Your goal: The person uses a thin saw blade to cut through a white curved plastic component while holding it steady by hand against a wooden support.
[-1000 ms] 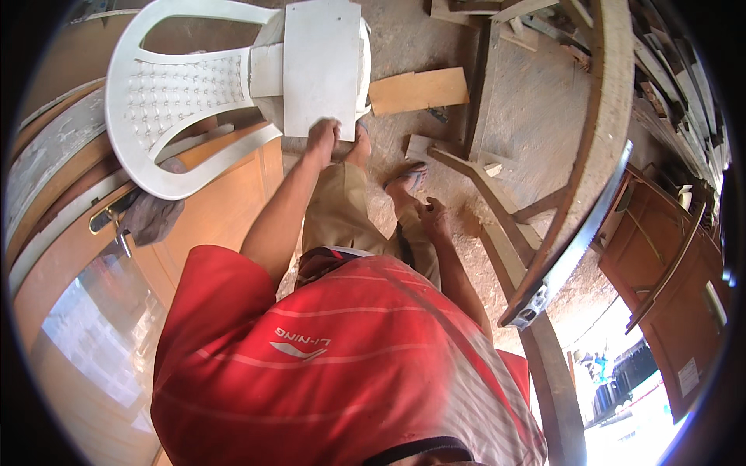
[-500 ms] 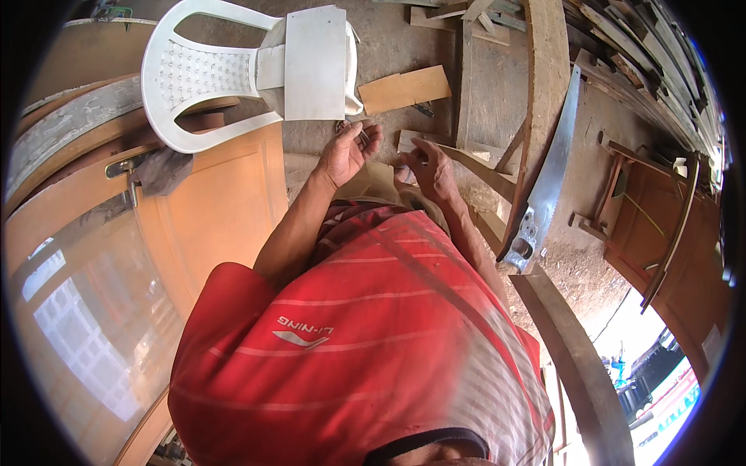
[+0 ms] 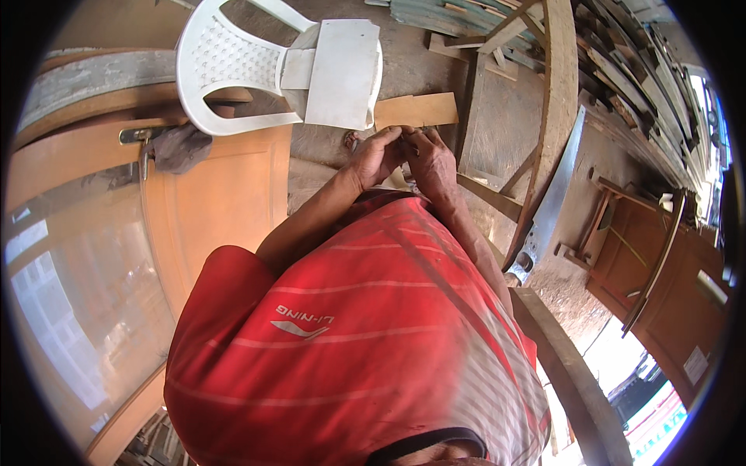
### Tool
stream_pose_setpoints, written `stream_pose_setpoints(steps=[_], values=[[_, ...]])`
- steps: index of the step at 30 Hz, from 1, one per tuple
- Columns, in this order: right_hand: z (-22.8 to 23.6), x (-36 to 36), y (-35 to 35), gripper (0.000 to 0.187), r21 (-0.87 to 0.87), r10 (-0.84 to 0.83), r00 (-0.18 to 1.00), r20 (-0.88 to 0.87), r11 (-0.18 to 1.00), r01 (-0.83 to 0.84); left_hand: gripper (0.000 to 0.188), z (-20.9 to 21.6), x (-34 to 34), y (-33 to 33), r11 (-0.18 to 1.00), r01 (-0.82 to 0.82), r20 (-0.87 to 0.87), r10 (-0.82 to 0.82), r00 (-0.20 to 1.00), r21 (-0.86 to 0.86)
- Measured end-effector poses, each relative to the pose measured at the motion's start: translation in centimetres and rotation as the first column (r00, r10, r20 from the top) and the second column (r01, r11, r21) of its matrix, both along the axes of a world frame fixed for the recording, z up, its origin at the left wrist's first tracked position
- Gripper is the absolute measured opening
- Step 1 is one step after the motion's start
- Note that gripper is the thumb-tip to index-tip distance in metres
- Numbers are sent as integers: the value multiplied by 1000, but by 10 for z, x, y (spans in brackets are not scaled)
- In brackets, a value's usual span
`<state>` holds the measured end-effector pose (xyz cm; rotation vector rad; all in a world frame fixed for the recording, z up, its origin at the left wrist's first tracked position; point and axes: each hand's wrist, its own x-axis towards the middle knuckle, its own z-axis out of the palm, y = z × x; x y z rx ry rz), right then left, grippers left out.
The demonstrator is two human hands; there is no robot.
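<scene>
In front of my body my left hand (image 3: 378, 158) and my right hand (image 3: 433, 165) meet, fingertips touching. Both are closed in a pinch, and whatever is between the fingers is too small and hidden to name. Just beyond them a flat tan board (image 3: 420, 110) lies on the floor. To its left stands a white plastic chair (image 3: 225, 66) with a pale rectangular panel (image 3: 342, 74) across its seat.
A wooden frame beam (image 3: 553, 93) rises on my right, with a handsaw (image 3: 556, 194) against it. At left a wooden door (image 3: 221, 186) with a glass pane has a dark cloth (image 3: 181, 147) on its handle. Stacked timber strips (image 3: 645, 78) fill the far right.
My hands were apart and have come together at the fingertips. My right hand's fingers have closed from a loose curl. The view has shifted slightly, so the chair appears farther right.
</scene>
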<state>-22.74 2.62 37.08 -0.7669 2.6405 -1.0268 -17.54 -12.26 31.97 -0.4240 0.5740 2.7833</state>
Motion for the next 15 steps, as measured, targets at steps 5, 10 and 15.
stream_pose_setpoints(steps=[5, 10, 15], values=[[-3, -1, -13, 17, 39, 41, 999, 23, 998, -42, 27, -6, 8, -4, 998, -47, 49, 49, 998, -28], [-6, 3, -11, 19, 60, 89, 995, -40, 994, -87, 24, -20, 16, 6, 991, -113, 61, 118, 991, -75], [0, 8, -1, 21, 175, 165, 986, -22, 972, -159, 23, -23, 24, 20, 982, -120, 113, 137, 984, -149]])
